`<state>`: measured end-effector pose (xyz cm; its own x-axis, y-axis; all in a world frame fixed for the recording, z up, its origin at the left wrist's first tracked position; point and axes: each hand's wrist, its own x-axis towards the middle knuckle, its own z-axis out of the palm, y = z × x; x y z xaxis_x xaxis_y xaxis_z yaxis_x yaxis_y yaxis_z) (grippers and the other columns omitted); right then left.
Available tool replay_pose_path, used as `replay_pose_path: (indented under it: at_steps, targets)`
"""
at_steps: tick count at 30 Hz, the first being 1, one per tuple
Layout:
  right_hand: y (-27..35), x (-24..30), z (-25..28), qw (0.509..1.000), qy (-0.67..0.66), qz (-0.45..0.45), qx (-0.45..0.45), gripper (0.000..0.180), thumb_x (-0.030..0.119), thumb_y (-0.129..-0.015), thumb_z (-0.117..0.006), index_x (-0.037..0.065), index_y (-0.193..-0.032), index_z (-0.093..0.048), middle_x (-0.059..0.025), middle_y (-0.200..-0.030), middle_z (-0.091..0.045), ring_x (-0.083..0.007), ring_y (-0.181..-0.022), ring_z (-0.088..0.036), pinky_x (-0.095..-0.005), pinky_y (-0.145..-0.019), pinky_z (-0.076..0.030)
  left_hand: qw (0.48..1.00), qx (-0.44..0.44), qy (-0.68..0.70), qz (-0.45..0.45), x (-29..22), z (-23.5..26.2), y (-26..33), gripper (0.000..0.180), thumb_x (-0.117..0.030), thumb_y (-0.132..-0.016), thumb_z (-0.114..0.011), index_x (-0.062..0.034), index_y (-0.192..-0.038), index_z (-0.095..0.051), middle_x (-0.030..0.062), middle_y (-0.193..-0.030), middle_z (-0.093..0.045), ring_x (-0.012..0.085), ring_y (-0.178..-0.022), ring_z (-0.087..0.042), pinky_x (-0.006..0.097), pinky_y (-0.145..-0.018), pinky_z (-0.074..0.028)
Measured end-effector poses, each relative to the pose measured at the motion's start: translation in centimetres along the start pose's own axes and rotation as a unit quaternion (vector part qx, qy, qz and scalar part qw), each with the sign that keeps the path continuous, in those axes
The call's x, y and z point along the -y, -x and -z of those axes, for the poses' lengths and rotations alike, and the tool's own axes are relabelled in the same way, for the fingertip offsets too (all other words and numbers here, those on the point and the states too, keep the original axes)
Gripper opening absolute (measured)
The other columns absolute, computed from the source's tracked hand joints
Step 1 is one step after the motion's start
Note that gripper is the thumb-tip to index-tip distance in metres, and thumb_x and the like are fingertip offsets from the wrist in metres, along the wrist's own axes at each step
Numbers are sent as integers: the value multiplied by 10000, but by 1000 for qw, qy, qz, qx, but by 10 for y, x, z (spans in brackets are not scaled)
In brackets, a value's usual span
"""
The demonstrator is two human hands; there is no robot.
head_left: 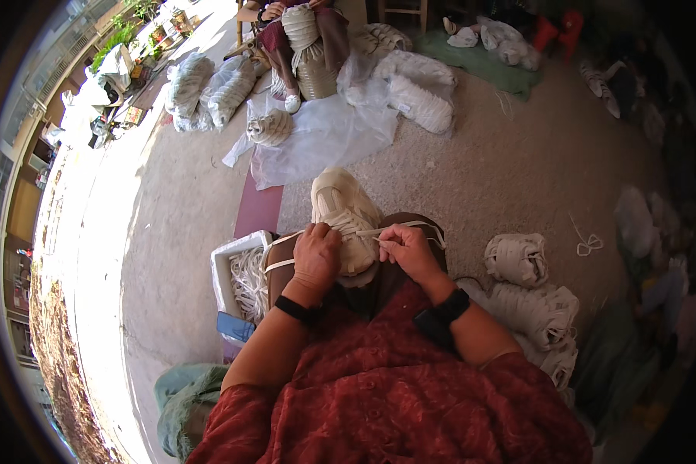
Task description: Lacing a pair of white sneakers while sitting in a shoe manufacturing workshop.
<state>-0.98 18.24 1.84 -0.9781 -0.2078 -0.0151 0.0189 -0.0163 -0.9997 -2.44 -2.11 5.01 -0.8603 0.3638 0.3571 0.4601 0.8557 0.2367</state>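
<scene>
In the middle of the frame is a cream shoe [342, 207] with flat laces [363, 232] of pale beige. The garment [379, 394] at the bottom is rust red with a faint darker pattern. Both wrists carry black bands [295, 310]. At lower left stands a white box [232, 267], and beside it lies a blue object [234, 326]. The rolls [518, 259] at right are off-white. The floor [503, 170] is grey-beige, the plastic sheet [317, 139] in the upper middle is clear white, and the cloth [483, 66] at top is green.
</scene>
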Motion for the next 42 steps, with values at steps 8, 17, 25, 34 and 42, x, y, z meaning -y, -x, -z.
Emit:
replay_pose_path:
  at_steps: [8,17,25,34,42]
  targets:
    - [-1,4,-6,999,-7,2,-33,60,35,-820,-572,25,-763,-588,3,-634,-574,-40,-566,-495,-192,-519,-389,988,80,-89,-97,-18,4,-5,85,-158,-719,-541,-105,-766,-589,28,-761,-552,229,-816,-528,387,-756,-379]
    - [-30,12,-19,993,105,47,-21,63,50,-757,-596,-12,-749,-587,-81,-645,-602,-143,-587,-564,-294,-557,-451,832,-21,541,125,3,7,-6,39,-77,-861,-529,-43,-842,-523,6,-699,-485,90,-640,-445,224,-585,-386]
    - [-41,12,-47,891,443,101,5,55,64,-725,-563,23,-737,-596,-166,-728,-618,-348,-686,-604,-420,-622,-474,775,194,594,97,-7,57,44,63,-114,-891,-524,-51,-884,-516,-41,-697,-460,57,-638,-391,204,-583,-365]
    - [-50,32,-57,792,600,82,77,75,90,-700,-563,39,-679,-614,-171,-705,-634,-341,-705,-640,-437,-637,-511,788,180,579,102,3,53,63,64,-90,-877,-536,-34,-849,-522,-25,-674,-487,56,-623,-426,209,-570,-381]
    - [-54,33,-48,784,527,296,142,23,69,-691,-580,54,-709,-581,-134,-838,-571,-313,-832,-576,-396,-705,-473,968,-28,245,40,13,33,32,159,-128,-806,-612,1,-898,-619,69,-764,-582,231,-677,-592,338,-603,-465]
